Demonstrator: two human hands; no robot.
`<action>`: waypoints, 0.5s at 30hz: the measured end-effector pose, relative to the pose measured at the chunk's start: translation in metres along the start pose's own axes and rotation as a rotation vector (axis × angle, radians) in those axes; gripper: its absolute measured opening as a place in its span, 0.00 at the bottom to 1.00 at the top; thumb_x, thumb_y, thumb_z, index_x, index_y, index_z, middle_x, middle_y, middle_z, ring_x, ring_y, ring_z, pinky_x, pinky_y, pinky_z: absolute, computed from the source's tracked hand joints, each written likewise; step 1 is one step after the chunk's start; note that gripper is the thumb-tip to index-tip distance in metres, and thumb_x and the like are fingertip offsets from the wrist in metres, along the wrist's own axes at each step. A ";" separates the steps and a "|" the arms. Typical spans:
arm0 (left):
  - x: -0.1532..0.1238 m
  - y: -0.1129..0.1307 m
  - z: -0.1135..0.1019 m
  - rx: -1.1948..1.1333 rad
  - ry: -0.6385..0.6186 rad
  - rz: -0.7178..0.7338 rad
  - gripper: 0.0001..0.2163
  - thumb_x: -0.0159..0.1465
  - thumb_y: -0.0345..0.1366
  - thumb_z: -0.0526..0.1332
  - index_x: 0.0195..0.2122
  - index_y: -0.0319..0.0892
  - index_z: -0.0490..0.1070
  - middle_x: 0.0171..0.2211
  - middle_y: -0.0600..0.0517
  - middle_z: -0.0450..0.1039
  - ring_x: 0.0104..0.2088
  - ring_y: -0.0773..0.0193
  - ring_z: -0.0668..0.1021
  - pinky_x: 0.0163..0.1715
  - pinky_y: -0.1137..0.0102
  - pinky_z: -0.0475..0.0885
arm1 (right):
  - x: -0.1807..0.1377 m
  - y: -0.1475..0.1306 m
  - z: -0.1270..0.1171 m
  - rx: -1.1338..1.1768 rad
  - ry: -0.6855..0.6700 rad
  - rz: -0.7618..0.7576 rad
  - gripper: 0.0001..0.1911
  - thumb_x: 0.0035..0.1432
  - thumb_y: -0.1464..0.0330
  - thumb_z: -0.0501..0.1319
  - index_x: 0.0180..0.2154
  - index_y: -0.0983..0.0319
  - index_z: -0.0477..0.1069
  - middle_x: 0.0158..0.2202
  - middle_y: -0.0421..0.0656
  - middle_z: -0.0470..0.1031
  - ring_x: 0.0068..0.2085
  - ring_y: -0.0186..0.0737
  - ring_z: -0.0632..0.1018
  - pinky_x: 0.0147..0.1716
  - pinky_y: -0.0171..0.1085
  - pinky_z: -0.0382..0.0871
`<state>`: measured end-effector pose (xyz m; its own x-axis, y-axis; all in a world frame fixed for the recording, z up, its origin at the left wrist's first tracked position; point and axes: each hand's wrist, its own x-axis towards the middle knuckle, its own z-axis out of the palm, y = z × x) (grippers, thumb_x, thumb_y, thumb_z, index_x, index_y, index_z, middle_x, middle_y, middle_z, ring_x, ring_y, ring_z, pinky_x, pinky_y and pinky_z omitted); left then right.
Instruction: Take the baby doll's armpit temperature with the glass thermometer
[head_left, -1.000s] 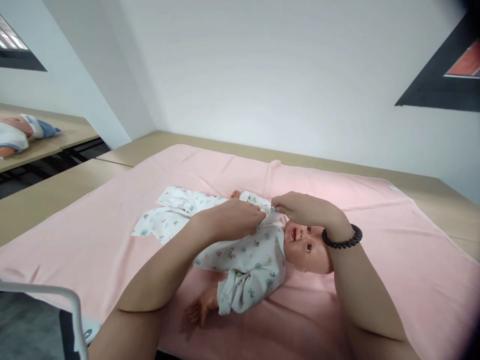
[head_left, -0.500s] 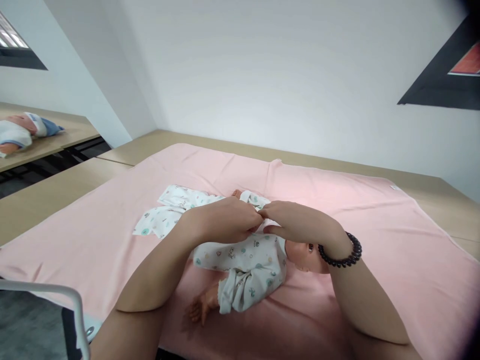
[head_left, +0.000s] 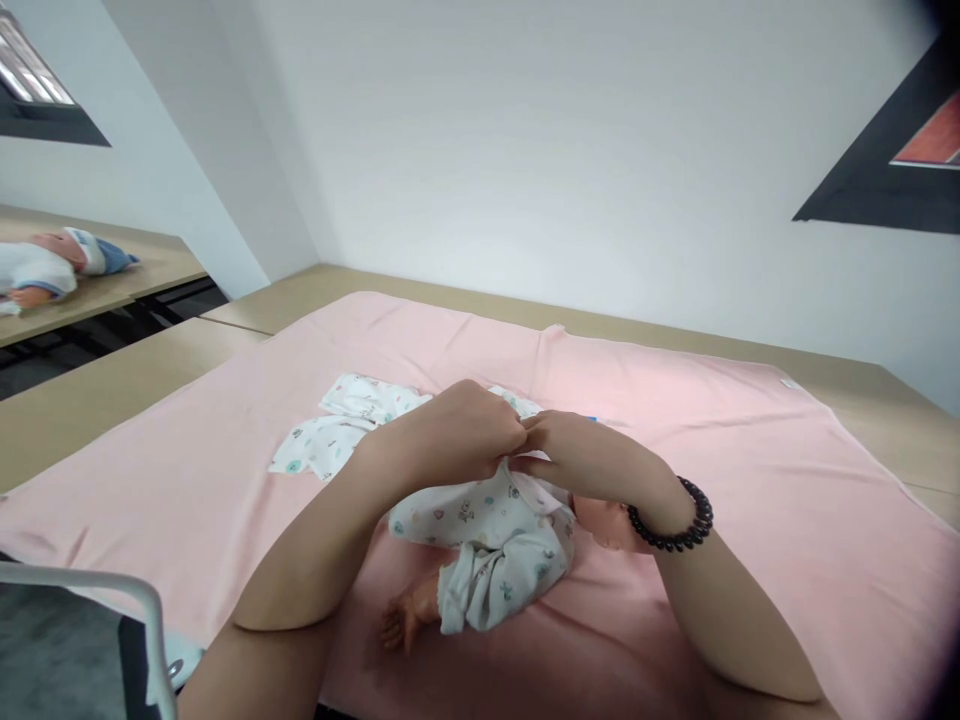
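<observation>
A baby doll lies on its back on a pink blanket, head to the right. It wears a white printed baby garment. My left hand and my right hand meet fingertip to fingertip over the doll's chest, both pinched closed on the garment's front edge. My right wrist, with a black bead bracelet, covers most of the doll's face. One doll hand pokes out of the near sleeve.
The blanket covers a tan table. A second dressed doll lies on another table at far left. A white metal frame stands at the lower left. A white wall rises behind.
My hands have come down from near the doll's neck to its chest, still pinching the garment. My right forearm has dropped over the doll's face, hiding it.
</observation>
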<state>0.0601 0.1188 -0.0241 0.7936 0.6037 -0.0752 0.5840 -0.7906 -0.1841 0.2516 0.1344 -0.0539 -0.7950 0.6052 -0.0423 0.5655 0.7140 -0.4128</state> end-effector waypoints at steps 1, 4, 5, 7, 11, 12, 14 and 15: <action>0.001 -0.001 0.002 0.014 0.014 0.000 0.08 0.56 0.22 0.58 0.23 0.40 0.68 0.25 0.51 0.74 0.24 0.63 0.71 0.24 0.67 0.55 | 0.001 -0.001 0.001 -0.021 0.016 0.034 0.14 0.68 0.67 0.56 0.35 0.61 0.80 0.38 0.45 0.81 0.38 0.43 0.78 0.37 0.39 0.65; 0.004 -0.003 0.008 0.065 0.082 0.013 0.08 0.55 0.21 0.57 0.24 0.41 0.68 0.24 0.51 0.73 0.26 0.61 0.73 0.24 0.65 0.55 | 0.004 -0.003 0.003 -0.092 0.082 0.113 0.14 0.65 0.67 0.59 0.29 0.61 0.78 0.31 0.45 0.79 0.32 0.41 0.76 0.32 0.39 0.61; 0.005 -0.004 0.010 0.081 0.107 0.016 0.09 0.55 0.20 0.57 0.23 0.41 0.68 0.24 0.52 0.73 0.26 0.60 0.73 0.24 0.65 0.56 | 0.005 -0.004 0.004 -0.095 0.118 0.138 0.14 0.64 0.68 0.59 0.27 0.61 0.77 0.29 0.44 0.78 0.30 0.40 0.74 0.31 0.38 0.59; 0.004 -0.006 0.013 0.104 0.155 0.014 0.10 0.55 0.19 0.56 0.23 0.41 0.68 0.24 0.52 0.72 0.27 0.59 0.74 0.24 0.64 0.58 | 0.007 -0.004 0.006 -0.054 0.190 0.182 0.12 0.60 0.70 0.60 0.25 0.61 0.76 0.27 0.43 0.78 0.28 0.38 0.73 0.29 0.38 0.58; -0.002 -0.003 0.012 0.145 0.248 0.016 0.13 0.64 0.20 0.55 0.27 0.40 0.71 0.25 0.51 0.75 0.27 0.58 0.76 0.27 0.62 0.67 | 0.010 -0.002 0.006 0.112 0.239 0.251 0.09 0.56 0.72 0.61 0.28 0.60 0.80 0.30 0.44 0.82 0.30 0.39 0.76 0.31 0.37 0.60; -0.003 -0.001 0.011 0.165 0.258 0.015 0.13 0.65 0.20 0.55 0.27 0.40 0.72 0.25 0.51 0.75 0.27 0.57 0.76 0.30 0.61 0.70 | 0.010 -0.001 0.006 0.136 0.252 0.267 0.10 0.56 0.72 0.61 0.28 0.60 0.81 0.31 0.44 0.82 0.31 0.39 0.76 0.32 0.37 0.60; -0.004 0.003 0.009 0.169 0.258 0.011 0.10 0.64 0.21 0.58 0.29 0.39 0.74 0.25 0.51 0.75 0.28 0.57 0.77 0.31 0.60 0.72 | 0.011 -0.001 0.005 0.148 0.259 0.277 0.10 0.56 0.72 0.61 0.29 0.61 0.82 0.32 0.45 0.83 0.32 0.39 0.77 0.33 0.36 0.61; -0.004 0.005 0.008 0.166 0.244 0.007 0.09 0.63 0.21 0.60 0.28 0.38 0.74 0.25 0.50 0.76 0.29 0.56 0.78 0.30 0.61 0.71 | 0.011 0.000 0.005 0.138 0.265 0.276 0.10 0.56 0.73 0.61 0.29 0.61 0.82 0.33 0.46 0.83 0.32 0.40 0.77 0.33 0.36 0.61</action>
<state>0.0584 0.1135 -0.0324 0.8267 0.5402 0.1574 0.5586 -0.7547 -0.3441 0.2412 0.1394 -0.0587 -0.5230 0.8502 0.0599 0.7005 0.4688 -0.5380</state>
